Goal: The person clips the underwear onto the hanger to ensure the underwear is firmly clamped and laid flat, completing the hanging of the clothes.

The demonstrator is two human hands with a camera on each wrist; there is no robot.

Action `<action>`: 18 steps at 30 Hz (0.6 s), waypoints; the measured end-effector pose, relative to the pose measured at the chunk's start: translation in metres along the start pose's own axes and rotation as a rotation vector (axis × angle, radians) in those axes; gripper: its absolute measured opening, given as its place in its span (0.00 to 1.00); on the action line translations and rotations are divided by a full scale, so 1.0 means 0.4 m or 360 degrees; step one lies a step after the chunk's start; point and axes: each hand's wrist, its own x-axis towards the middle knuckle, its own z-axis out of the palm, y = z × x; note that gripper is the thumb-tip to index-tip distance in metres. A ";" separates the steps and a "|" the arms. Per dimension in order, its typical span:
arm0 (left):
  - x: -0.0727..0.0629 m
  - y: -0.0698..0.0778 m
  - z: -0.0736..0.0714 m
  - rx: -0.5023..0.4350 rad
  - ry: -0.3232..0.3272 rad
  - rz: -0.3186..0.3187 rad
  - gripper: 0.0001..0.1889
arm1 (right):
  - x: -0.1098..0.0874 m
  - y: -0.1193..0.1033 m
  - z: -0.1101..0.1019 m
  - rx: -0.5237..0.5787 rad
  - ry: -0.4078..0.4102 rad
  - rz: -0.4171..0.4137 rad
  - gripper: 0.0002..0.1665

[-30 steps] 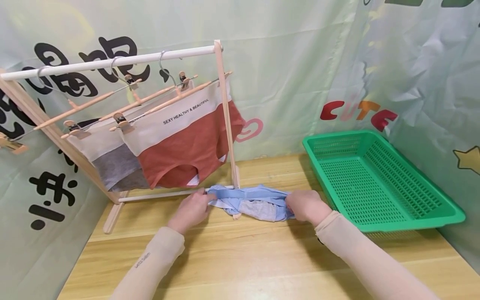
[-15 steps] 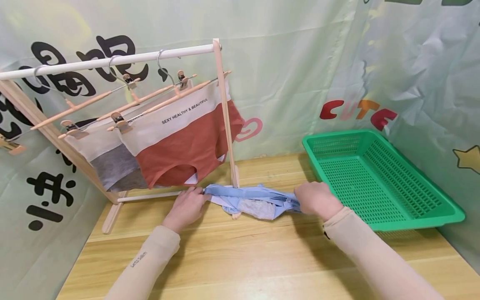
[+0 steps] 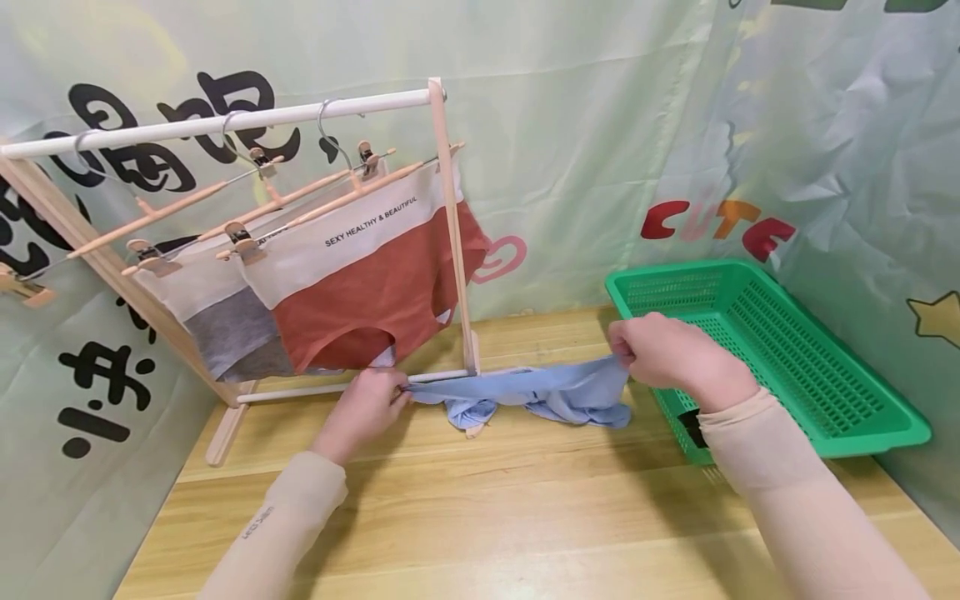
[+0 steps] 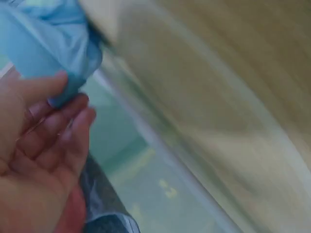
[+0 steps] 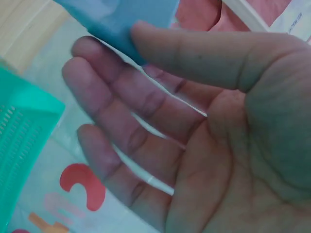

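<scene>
A pair of light-blue underpants is stretched sideways between my two hands, its lower part bunched by the rack's right foot. My left hand pinches its left end between thumb and fingers, low beside the rack's bottom bar; the left wrist view shows the blue cloth under the thumb. At the other end, my right hand pinches a corner, raised higher than the left and in front of the green basket. In the right wrist view the thumb presses the blue fabric against the index finger, other fingers spread.
A small wooden rack stands at left with hangers on its white top rod. Red-and-white underpants and grey-and-white ones hang clipped there. A green plastic basket sits on the wooden table at right.
My right hand has moved right and up, drawing the blue underpants out wider; the grey patch no longer shows. My left hand has shifted slightly left along with its end.
</scene>
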 end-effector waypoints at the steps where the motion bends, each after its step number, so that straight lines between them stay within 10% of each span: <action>1: 0.000 0.002 -0.012 -0.0080 -0.0008 -0.0022 0.08 | 0.001 0.007 -0.004 0.0010 0.0018 -0.0016 0.17; 10: -0.007 0.066 -0.133 -0.0587 0.0031 -0.0056 0.13 | 0.004 0.056 -0.086 0.0085 0.0268 0.0014 0.10; 18: -0.034 0.197 -0.229 -0.1307 -0.0067 0.0152 0.11 | 0.005 0.022 -0.195 0.0332 0.1005 0.0100 0.07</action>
